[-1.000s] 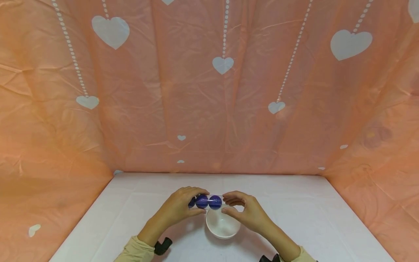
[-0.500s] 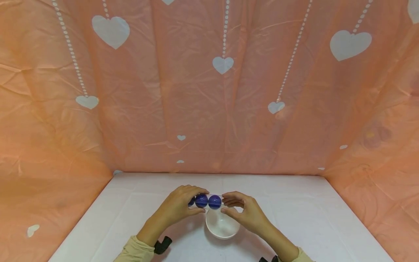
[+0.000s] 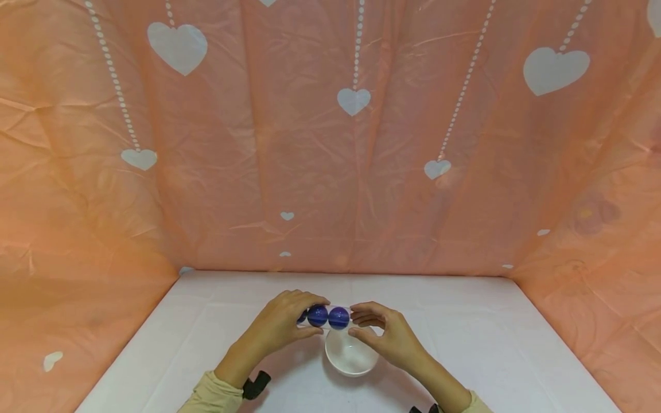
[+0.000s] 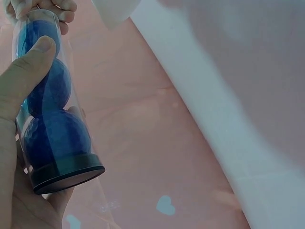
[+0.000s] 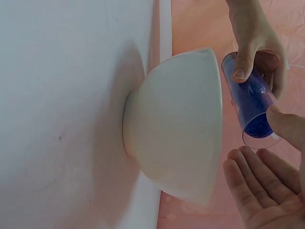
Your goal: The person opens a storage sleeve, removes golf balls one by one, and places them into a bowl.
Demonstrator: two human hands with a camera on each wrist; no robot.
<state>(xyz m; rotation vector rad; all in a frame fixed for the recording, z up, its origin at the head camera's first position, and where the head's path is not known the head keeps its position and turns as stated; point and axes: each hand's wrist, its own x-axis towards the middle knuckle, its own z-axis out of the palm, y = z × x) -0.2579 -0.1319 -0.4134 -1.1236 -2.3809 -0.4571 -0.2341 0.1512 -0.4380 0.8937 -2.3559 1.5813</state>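
A clear tube [image 4: 72,101] holds several shiny blue-purple balls [image 4: 57,136] in a row and has a dark cap [image 4: 69,172] at one end. My left hand [image 3: 283,322] grips it around the capped part, keeping it sideways above the table. The uncapped end points right, over the far side of a white bowl [image 3: 351,360]. At that end is my right hand [image 3: 388,335], fingers loosely bent in the head view. In the right wrist view its thumb [image 5: 285,125] overlaps the tube's rim, while its fingers [image 5: 255,183] extend below, apart from the tube.
The bowl stands upright on a white-covered table [image 3: 465,321]. An orange curtain with white hearts [image 3: 353,102] closes off the back and both sides. Dark wrist straps [image 3: 256,385] sit near the beige sleeves [image 3: 214,394].
Hardly anything differs: the left hand and tube have risen very slightly, and the right hand keeps its place at the tube's end.
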